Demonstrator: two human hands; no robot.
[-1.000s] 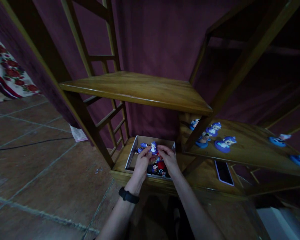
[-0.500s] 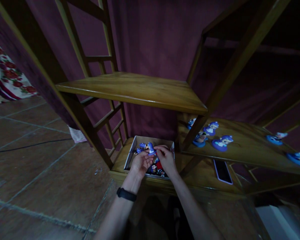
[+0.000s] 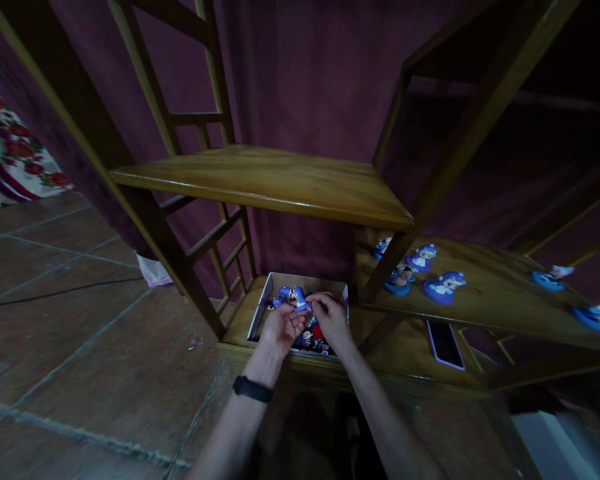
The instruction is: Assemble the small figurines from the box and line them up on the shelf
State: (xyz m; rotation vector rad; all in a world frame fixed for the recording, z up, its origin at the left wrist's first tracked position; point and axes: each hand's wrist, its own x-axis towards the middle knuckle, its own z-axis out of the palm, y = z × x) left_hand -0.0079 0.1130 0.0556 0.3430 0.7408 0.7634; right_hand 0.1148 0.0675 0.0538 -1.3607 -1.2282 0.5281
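A small blue-purple figurine (image 3: 300, 297) is held over an open shallow box (image 3: 261, 308) on the low wooden shelf. My left hand (image 3: 282, 327), palm up with curled fingers, has the figurine at its fingertips. Pinched fingers of my right hand (image 3: 333, 321) grip its base from the right side. Under and between my hands, more figurines (image 3: 307, 337) in dark and red colours lie jumbled in the box; part of them is hidden by my hands. Fine details of the held figurine are too small to make out.
A wooden shelf board (image 3: 260, 177) juts out above the box. To the right, several blue-based figurines (image 3: 445, 287) stand on another shelf (image 3: 500, 293). A phone (image 3: 445, 344) lies on the lower board. A slanting post (image 3: 395, 257) separates the two bays.
Both hands stay over the box with the figurine. It has tilted slightly, and my right fingers have shifted a little on its base.
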